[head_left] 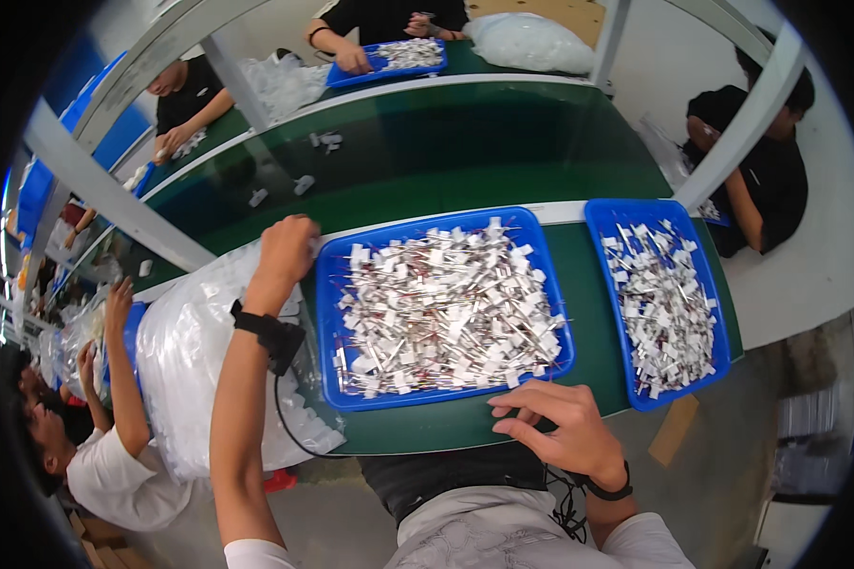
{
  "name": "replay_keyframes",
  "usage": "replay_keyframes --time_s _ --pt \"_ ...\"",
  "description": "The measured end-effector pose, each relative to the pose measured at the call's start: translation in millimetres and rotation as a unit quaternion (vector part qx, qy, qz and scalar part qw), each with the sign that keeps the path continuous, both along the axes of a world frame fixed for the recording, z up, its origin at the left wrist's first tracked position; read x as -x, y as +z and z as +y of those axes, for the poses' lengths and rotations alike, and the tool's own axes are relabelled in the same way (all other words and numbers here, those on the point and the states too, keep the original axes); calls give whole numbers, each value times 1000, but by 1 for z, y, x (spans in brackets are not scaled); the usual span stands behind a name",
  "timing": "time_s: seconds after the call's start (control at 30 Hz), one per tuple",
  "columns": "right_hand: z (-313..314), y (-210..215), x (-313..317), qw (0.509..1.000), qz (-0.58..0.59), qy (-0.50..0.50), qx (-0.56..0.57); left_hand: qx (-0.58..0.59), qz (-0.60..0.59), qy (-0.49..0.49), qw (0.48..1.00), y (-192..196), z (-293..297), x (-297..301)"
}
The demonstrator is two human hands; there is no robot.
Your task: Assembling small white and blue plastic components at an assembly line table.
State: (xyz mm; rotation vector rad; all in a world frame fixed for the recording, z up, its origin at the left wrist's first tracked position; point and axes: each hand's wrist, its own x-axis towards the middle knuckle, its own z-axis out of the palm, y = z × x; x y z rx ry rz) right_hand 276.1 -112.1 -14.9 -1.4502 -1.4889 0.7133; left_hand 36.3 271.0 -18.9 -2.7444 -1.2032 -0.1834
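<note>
A blue tray (327, 365) lies in front of me, heaped with small white connector-like parts (446, 303) that have thin metallic shafts and reddish wires. My left hand (289, 248) is beyond the tray's left side, at the conveyor's near edge and above a clear plastic bag (194, 351) of white pieces. Its fingers are curled in, and what they hold, if anything, is hidden. Near the tray's front right corner hovers my right hand (565, 422), thumb and forefinger apart, with nothing visible between them.
A second blue tray (721, 332) of similar parts stands at the right. Beyond a pale rail runs a green conveyor (427, 142) carrying a few white pieces (304, 184). Grey posts (114, 194) frame the bench. Several people work around it, and a cable hangs from my left wrist.
</note>
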Motion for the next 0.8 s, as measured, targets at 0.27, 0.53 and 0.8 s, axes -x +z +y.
replay_keyframes --time_s 0.27,0.53,0.8 --pt "15 8 -22 971 -96 -212 -60 -32 -136 -39 989 62 -55 1" --pt "29 2 -22 933 -291 -211 -22 190 -236 -57 951 108 -230 21" --pt "44 3 -11 933 -313 -180 -2 486 -461 42 741 58 -285 30"
